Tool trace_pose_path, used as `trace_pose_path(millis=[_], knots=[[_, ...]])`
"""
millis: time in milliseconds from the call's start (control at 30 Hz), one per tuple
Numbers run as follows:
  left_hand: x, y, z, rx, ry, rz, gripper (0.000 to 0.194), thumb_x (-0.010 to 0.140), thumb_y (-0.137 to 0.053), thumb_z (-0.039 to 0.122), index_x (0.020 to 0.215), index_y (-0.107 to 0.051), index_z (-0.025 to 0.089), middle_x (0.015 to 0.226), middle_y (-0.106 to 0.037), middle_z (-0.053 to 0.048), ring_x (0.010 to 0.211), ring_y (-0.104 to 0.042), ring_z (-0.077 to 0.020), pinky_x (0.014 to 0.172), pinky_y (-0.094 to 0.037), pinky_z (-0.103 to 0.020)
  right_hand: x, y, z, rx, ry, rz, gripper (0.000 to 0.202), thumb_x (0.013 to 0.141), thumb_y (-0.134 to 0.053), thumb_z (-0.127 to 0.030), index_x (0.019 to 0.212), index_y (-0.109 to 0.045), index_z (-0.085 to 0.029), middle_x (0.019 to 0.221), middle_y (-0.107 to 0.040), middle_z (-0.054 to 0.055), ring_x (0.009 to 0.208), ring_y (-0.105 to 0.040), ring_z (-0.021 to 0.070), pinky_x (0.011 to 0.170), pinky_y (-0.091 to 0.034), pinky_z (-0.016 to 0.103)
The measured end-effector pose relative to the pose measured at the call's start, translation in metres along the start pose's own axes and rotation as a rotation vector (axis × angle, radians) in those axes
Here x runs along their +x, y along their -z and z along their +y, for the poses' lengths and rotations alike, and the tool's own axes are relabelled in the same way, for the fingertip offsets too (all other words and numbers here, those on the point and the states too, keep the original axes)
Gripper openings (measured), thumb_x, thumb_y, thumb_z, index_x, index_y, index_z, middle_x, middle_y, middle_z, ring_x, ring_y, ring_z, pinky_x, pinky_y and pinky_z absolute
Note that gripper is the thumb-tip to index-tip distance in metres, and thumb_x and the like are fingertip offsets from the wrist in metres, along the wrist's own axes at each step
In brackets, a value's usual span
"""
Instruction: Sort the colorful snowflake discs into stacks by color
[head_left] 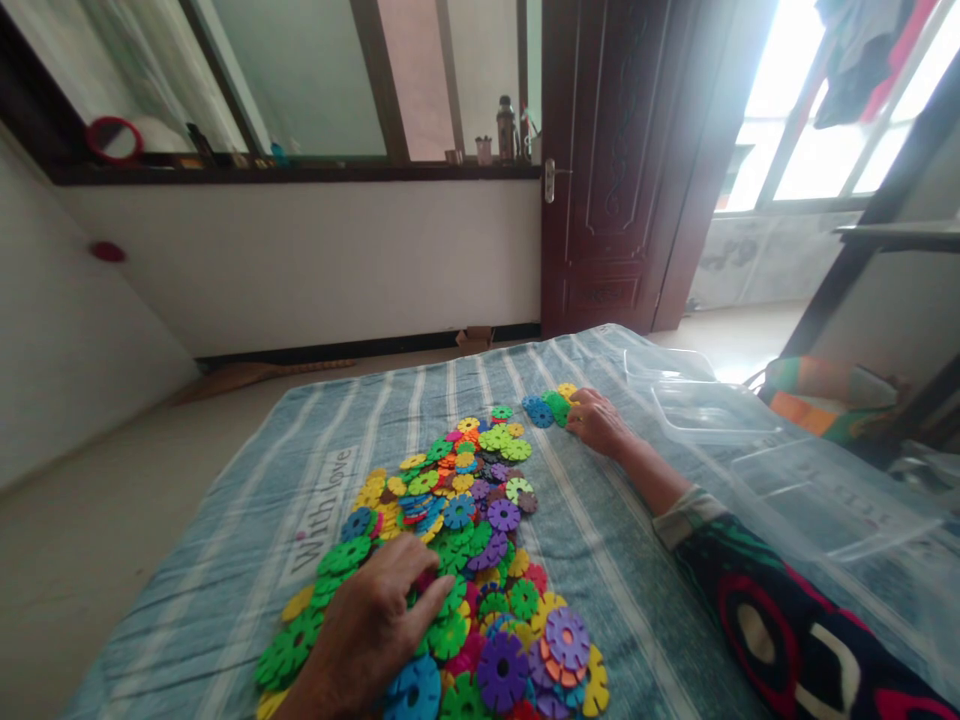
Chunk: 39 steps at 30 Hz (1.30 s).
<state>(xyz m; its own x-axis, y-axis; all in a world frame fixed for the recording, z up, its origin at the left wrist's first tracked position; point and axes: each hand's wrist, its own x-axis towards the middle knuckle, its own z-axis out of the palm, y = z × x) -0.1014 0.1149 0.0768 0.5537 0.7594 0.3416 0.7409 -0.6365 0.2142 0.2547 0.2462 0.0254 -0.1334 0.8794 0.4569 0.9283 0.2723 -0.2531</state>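
Note:
A long heap of colourful notched plastic snowflake discs [459, 512] lies on a blue striped bedspread. Over its near left part rests my left hand [382, 605], thumb and bent forefinger apart, with green and crimson discs below them; the other fingertips are hidden. Beyond the heap's far right end, my right hand [600, 425] bends its fingers down onto a small row of discs. In that row are a blue disc [538, 411], a green disc [556, 406] at my fingertips, and a yellow disc [568, 391] partly behind my hand.
Clear plastic boxes [712, 410] and a large transparent lid or tray [832, 500] lie along the right side of the bedspread [247, 560]. Past the far edge stand a brown door [615, 200] and a small cardboard box [475, 340] on the floor.

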Motion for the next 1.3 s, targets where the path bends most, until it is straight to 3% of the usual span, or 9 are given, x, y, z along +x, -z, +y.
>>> trace_pose_path(millis=[700,1300], knots=[[0.0003,-0.002,0.0017,-0.007,0.047,-0.057,0.021,0.084,-0.052,0.034,0.07,-0.057,0.019,0.069,-0.059,0.0,0.065,-0.058,-0.0135,0.06,-0.044,-0.024,0.0041,0.0005,-0.0025,-0.061,0.011,-0.043,0.011,0.079,-0.063,-0.022,0.073,-0.072,-0.02,0.112,-0.059,0.008,0.111,-0.046,0.0222,0.095,-0.037,0.033],[0.0002,-0.0032,0.0001,0.016,0.002,-0.02,0.021,0.084,-0.052,0.035,0.07,-0.058,0.02,0.069,-0.06,-0.001,0.065,-0.059,-0.0134,0.06,-0.044,-0.023,0.0078,-0.0013,-0.0033,-0.088,0.022,-0.015,0.011,0.08,-0.064,-0.025,0.076,-0.073,-0.02,0.109,-0.062,0.008,0.109,-0.05,0.0232,0.092,-0.04,0.032]])
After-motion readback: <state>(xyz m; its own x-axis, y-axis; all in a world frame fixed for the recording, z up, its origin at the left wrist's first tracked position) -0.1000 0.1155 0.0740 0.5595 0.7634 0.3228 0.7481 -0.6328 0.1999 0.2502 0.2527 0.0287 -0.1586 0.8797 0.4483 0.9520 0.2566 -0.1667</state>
